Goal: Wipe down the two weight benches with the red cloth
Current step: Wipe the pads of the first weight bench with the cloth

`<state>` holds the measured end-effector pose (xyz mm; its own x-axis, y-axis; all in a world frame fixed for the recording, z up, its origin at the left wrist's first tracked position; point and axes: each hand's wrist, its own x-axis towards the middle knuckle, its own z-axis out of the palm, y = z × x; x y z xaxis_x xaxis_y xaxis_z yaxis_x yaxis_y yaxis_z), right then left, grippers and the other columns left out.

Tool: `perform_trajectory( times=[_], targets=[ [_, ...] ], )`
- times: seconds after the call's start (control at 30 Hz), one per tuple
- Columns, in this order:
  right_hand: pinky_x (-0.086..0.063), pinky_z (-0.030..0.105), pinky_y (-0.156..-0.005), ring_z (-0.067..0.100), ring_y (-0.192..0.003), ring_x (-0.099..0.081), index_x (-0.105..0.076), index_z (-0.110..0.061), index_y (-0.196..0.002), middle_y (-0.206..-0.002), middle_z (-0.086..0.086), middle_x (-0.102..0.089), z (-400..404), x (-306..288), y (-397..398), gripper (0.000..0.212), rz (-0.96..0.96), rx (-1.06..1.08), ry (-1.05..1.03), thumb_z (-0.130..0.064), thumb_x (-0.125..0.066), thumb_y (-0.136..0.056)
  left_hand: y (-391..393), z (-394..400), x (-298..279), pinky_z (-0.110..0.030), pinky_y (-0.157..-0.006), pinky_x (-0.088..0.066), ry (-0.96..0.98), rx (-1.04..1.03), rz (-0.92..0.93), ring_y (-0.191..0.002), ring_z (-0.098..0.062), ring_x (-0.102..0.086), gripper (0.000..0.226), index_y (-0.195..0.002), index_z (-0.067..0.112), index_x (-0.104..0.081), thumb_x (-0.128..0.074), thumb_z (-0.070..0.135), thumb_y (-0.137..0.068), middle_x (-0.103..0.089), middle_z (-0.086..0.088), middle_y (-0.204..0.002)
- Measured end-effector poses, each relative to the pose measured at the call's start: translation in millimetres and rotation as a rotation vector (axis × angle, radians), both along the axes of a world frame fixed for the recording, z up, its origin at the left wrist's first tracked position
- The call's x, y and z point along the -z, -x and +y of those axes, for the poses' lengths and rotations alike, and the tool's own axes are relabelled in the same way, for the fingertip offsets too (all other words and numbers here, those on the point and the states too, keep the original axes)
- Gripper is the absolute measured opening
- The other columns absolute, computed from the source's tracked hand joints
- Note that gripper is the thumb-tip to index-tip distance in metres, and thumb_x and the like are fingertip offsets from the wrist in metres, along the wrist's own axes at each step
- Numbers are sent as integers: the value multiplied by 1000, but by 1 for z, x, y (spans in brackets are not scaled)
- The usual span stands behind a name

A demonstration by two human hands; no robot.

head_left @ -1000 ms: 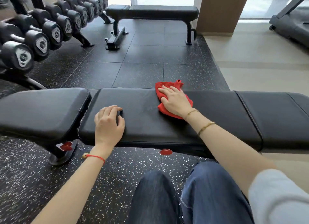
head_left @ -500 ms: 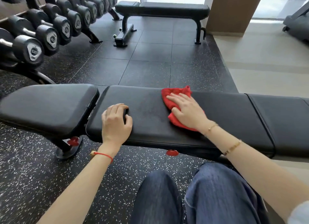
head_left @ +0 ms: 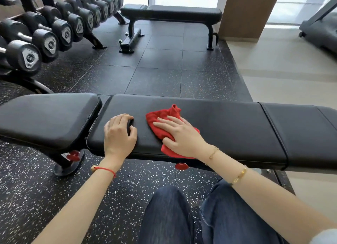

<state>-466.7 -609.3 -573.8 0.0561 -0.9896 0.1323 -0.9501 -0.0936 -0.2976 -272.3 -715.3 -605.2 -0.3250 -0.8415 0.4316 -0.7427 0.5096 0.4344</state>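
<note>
The red cloth (head_left: 164,124) lies bunched on the long middle pad of the near bench (head_left: 228,127), a little left of that pad's centre. It is a bright, even red, soft and rumpled, with a peaked fold standing up at its far edge and a lower corner reaching down to the pad's near rim. The right hand (head_left: 179,136) lies flat on top of it, palm down, fingers stretched out and slightly spread, pointing left and pressing the cloth onto the pad rather than clutching it; two gold bracelets (head_left: 237,176) sit on that wrist and forearm. Just to the left, apart from the cloth, the left hand (head_left: 119,132) rests on the same pad near its left end, fingers curled loosely with the tips on the black surface and nothing in its grasp; a red string (head_left: 104,170) circles that wrist. The near bench is black, smooth and faintly glossy, split into separate pads with a gap at the left and a seam at the right. The far bench (head_left: 171,13) stands well away across the dark speckled floor (head_left: 155,70), also black-padded on a black frame. A rack of dumbbells (head_left: 45,35) runs along the left side.
</note>
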Motion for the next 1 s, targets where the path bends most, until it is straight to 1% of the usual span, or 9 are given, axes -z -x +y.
perform_trajectory(
  times=[0.1,0.2,0.33,0.47,0.57,0.63,0.8,0.93,1.0],
  targets=[
    [-11,37,-122,13,-145,-25,-41,-37,-144,-153,-15,-36,17,-2,34,55,9,85,-11,-37,-45,-89,0,-1,1,-45,-107,-35,-14,12,4,-119,-27,-54,29,-114,12,-65,-62,10,-85,-65,-5,-122],
    [-15,40,-120,16,-145,-28,-41,-33,-144,-154,-10,-36,13,-2,74,53,50,248,-25,-32,-49,-92,2,0,0,-45,-107,-36,-18,21,11,-119,-26,-54,28,-112,14,-67,-61,9,-85,-66,-3,-121],
    [-16,41,-120,20,-144,-27,-41,-30,-145,-156,-9,-34,-14,-1,83,50,38,432,-19,-34,-45,-95,15,9,-4,-46,-107,-38,-38,54,72,-117,-24,-56,26,-110,15,-69,-58,9,-88,-67,-1,-118],
    [-17,41,-119,18,-145,-25,-38,-32,-147,-157,-10,-30,-19,-6,70,51,29,334,-59,-32,-42,-96,42,24,-10,-44,-106,-38,-45,125,87,-117,-22,-56,27,-110,17,-69,-59,9,-87,-67,1,-117],
    [-15,35,-119,17,-145,-25,-38,-31,-146,-156,-10,-32,7,-7,62,54,17,197,-49,-27,-44,-93,67,34,-13,-42,-106,-38,-65,159,93,-116,-22,-56,28,-110,17,-70,-61,9,-85,-67,1,-117],
    [-15,34,-120,16,-145,-25,-39,-32,-146,-156,-11,-33,31,-5,59,56,0,171,-33,-28,-42,-90,81,41,-14,-42,-106,-38,-75,185,87,-117,-22,-56,28,-110,17,-70,-61,10,-84,-67,1,-117],
    [-12,33,-121,15,-146,-23,-40,-33,-145,-155,-12,-33,65,-3,85,54,6,341,-9,-29,-48,-92,106,50,-12,-41,-108,-36,-86,232,64,-119,-21,-54,29,-112,18,-69,-59,11,-84,-66,2,-119],
    [-12,48,-120,18,-148,-16,-35,-39,-146,-157,-16,-27,56,-4,91,57,-6,490,-54,-38,-49,-90,117,55,-10,-40,-109,-35,-83,240,21,-120,-21,-53,29,-113,18,-67,-59,14,-86,-65,2,-121],
    [-14,50,-119,19,-148,-14,-33,-42,-146,-157,-18,-25,56,-2,90,59,-3,499,-54,-43,-48,-89,117,55,-8,-40,-110,-35,-68,242,5,-120,-21,-53,27,-113,18,-67,-58,15,-87,-64,2,-121]
  ],
)
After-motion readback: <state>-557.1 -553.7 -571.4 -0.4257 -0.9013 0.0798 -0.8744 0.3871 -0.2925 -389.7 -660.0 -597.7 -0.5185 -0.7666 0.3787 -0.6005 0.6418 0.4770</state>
